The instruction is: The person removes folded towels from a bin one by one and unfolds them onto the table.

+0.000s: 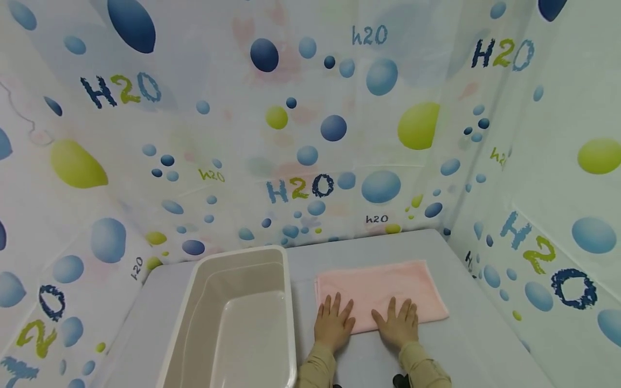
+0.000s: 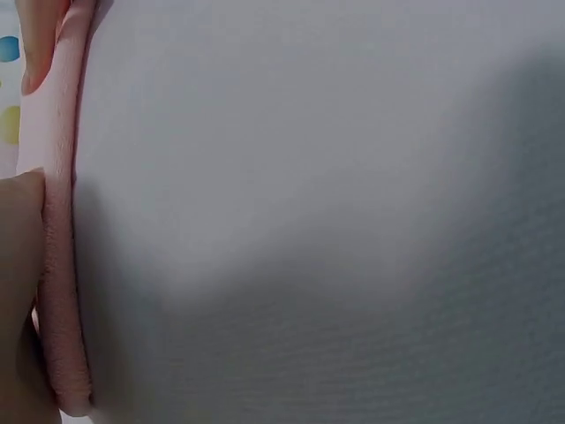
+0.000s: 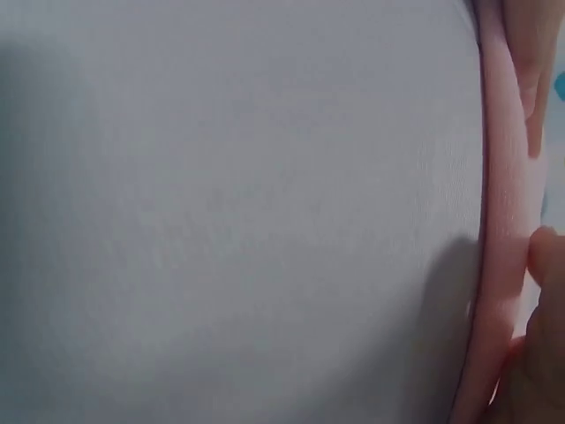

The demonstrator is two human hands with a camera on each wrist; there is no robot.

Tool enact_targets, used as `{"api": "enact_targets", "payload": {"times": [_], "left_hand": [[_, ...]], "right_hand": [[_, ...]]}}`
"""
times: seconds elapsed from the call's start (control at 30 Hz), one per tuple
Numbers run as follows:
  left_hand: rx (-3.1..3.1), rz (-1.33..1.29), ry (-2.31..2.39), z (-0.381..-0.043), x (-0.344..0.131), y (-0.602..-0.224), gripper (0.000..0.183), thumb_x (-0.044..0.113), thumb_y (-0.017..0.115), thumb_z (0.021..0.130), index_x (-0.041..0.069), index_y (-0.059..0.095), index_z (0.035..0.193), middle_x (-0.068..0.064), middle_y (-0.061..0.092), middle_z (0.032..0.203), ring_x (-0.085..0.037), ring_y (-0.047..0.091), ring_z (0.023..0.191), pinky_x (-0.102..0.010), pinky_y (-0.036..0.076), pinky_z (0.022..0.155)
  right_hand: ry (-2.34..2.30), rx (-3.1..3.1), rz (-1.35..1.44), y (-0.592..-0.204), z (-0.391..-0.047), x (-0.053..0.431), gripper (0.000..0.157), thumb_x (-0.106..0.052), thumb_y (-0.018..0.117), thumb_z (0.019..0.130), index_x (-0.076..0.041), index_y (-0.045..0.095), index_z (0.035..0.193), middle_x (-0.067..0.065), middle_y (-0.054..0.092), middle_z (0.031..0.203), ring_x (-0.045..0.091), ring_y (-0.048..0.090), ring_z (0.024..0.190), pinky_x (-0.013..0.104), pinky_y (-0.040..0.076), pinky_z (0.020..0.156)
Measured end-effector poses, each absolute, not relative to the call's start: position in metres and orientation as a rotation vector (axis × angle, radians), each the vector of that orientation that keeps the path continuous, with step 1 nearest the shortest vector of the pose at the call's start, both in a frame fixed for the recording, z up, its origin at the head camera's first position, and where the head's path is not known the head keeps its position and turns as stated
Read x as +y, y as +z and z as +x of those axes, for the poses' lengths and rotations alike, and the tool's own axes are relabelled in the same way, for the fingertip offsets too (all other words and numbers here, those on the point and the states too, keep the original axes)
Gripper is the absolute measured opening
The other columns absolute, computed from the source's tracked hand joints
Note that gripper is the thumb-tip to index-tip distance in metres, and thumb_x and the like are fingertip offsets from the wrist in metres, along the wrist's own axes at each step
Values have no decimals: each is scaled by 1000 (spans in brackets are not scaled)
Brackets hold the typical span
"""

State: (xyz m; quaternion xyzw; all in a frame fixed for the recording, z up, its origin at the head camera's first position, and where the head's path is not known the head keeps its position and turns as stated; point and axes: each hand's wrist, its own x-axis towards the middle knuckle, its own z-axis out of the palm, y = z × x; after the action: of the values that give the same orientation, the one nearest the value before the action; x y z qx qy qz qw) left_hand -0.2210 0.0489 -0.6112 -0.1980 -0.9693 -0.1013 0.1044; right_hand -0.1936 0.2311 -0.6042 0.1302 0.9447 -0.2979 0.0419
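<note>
A pink towel, folded into a flat rectangle, lies on the table. Its near left corner is under my left hand, whose fingers are spread and straight on the cloth. Farther right along the same near edge, my right hand rests on the towel with fingers extended and thumb pointing inward. In the left wrist view the rounded folded edge of the towel runs beside the fingers. The right wrist view shows that edge of the towel too, with fingertips touching it.
Left of the towel stands a deep beige plastic basin with nothing visible inside. The pale grey table is bordered by white curtains printed with bubbles and H2O lettering. A small black object shows beside the right sleeve.
</note>
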Motion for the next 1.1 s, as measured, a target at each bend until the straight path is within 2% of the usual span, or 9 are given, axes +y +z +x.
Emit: {"api": "enact_targets", "payload": {"times": [0.13,0.37,0.53,0.63,0.8,0.93,1.1], "left_hand": [[-2887,-487,-319,-215,51,-606,44,45,47,91,30,53,132,-8,47,142,-33,42,131,-45,36,105],[-2987,-328,-175,-201,63,-604,50,55,44,89,34,48,135,-11,44,144,-32,41,132,-43,38,104],[-3008,-275,-203,-190,66,-595,53,54,52,85,30,52,132,-21,46,139,-35,46,127,-42,42,99],[-3035,-264,-143,-185,69,-586,55,56,52,84,28,53,131,-23,48,135,-34,49,123,-41,41,100],[-3064,-284,74,-172,77,-574,57,62,51,82,31,55,129,-16,56,126,-26,53,117,-35,41,99],[-3069,-296,190,-158,83,-570,56,66,49,80,35,57,125,-10,59,117,-21,55,110,-32,41,94],[-3165,-341,117,-141,93,-567,52,67,46,81,37,60,121,-7,59,104,-18,54,96,-31,41,85]], "right_hand": [[-863,2899,274,-610,-204,239,87,-57,38,92,5,10,146,39,-11,147,54,-13,136,64,-7,110],[-632,2926,26,-623,-230,270,90,-63,41,88,1,18,147,38,-1,149,54,-3,138,63,5,111],[-537,2902,-113,-612,-238,275,79,-54,42,92,1,23,145,38,5,149,54,4,137,64,9,111],[-478,2870,-180,-602,-247,274,74,-49,44,93,0,25,145,37,9,149,54,8,137,65,10,110],[-266,2803,-267,-583,-260,274,72,-47,50,91,-4,28,144,35,18,148,54,19,135,69,14,106],[-183,2725,-255,-561,-260,262,68,-36,57,89,-7,30,144,30,20,150,51,19,137,69,10,107],[-77,2727,-292,-561,-261,250,64,-26,60,87,-13,33,144,20,25,152,44,20,140,69,8,108]]}}
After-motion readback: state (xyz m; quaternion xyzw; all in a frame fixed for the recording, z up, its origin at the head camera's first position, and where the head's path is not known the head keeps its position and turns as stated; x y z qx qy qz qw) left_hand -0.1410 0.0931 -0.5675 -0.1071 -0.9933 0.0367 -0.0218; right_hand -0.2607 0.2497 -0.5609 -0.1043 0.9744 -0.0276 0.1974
